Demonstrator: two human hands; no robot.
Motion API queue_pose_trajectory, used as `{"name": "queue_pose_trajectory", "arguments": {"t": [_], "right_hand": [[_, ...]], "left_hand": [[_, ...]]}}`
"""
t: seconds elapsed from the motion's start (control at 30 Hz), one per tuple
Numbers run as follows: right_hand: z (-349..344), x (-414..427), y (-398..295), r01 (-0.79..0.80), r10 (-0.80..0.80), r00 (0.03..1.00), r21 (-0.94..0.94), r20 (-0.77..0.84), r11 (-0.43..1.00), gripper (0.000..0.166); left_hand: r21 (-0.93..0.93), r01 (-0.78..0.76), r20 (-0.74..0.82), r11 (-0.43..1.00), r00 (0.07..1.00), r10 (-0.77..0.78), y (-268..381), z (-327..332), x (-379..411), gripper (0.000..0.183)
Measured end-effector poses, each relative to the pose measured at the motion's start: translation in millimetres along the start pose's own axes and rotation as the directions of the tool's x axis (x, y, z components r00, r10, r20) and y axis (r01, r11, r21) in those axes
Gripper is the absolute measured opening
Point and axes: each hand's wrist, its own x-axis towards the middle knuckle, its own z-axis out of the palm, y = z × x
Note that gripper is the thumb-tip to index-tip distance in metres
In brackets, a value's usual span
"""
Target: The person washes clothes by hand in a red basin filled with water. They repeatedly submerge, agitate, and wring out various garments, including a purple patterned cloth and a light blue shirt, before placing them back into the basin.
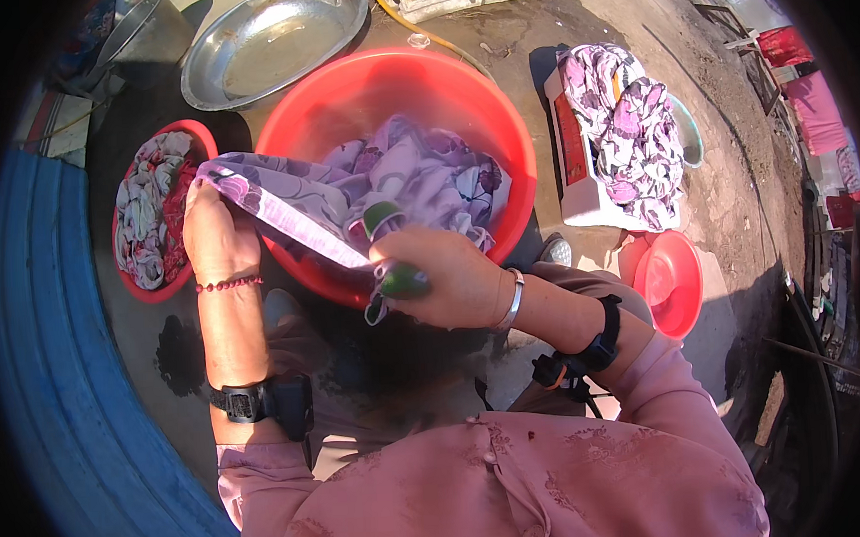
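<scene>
A large red plastic basin [513, 116] stands before me with a heap of wet-looking purple floral cloth [398, 163] in it. My left hand [219, 237] grips one corner of this cloth beyond the basin's left rim. From there a pale hem runs taut to my right hand [448, 278], which is closed on the cloth over the near rim. Green, pale-edged pieces [404, 281] stick out around my right fingers; whether they belong to the cloth I cannot tell. The fingertips of my right hand are partly hidden.
A smaller red basin [205, 141] of laundry stands left, beside a blue corrugated sheet [56, 338]. Behind are a metal basin [273, 50] and a yellow hose [421, 29]. At right, patterned cloth [624, 134] is piled on a white box [577, 203], near a small red basin [668, 285].
</scene>
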Motion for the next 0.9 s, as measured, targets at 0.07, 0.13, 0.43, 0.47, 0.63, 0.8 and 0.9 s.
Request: {"name": "queue_pose_trajectory", "arguments": {"t": [0.07,0.13,0.43,0.47,0.63,0.8,0.9], "right_hand": [[34.6,-9.3,-7.7,-0.059,0.061,0.989,-0.017,0.134,0.998,0.038],[58.1,-16.1,-2.1,-0.079,0.087,0.982,-0.050,0.168,0.996,0.038],[64.1,-16.8,-5.5,-0.129,0.143,0.962,-0.073,0.234,0.989,0.044],[62.2,-16.2,-6.9,-0.144,0.159,0.950,-0.074,0.270,0.987,0.044],[59.5,-16.9,-7.6,-0.140,0.155,0.947,-0.071,0.281,0.988,0.043],[56.9,-17.3,-5.9,-0.157,0.164,0.963,-0.050,0.215,0.986,0.045],[56.4,-14.8,-3.8,-0.179,0.182,0.969,-0.033,0.169,0.983,0.046]], "left_hand": [[0.026,0.098,0.011,0.995,0.995,-0.098,-4.9,-17.0,-1.9,0.025],[0.074,0.155,0.025,0.985,0.987,-0.158,-11.1,-22.7,-7.5,0.026],[0.190,0.158,0.028,0.969,0.986,-0.166,-12.3,-23.2,-10.5,0.032],[0.202,0.154,0.038,0.967,0.986,-0.165,-12.3,-24.2,-10.5,0.032],[0.259,0.134,0.100,0.957,0.981,-0.164,-14.0,-26.9,-8.1,0.032],[0.322,0.098,0.106,0.942,0.985,-0.139,-13.5,-19.9,-15.1,0.027],[0.345,0.077,0.131,0.935,0.983,-0.130,-16.3,-21.6,-14.2,0.024]]}}
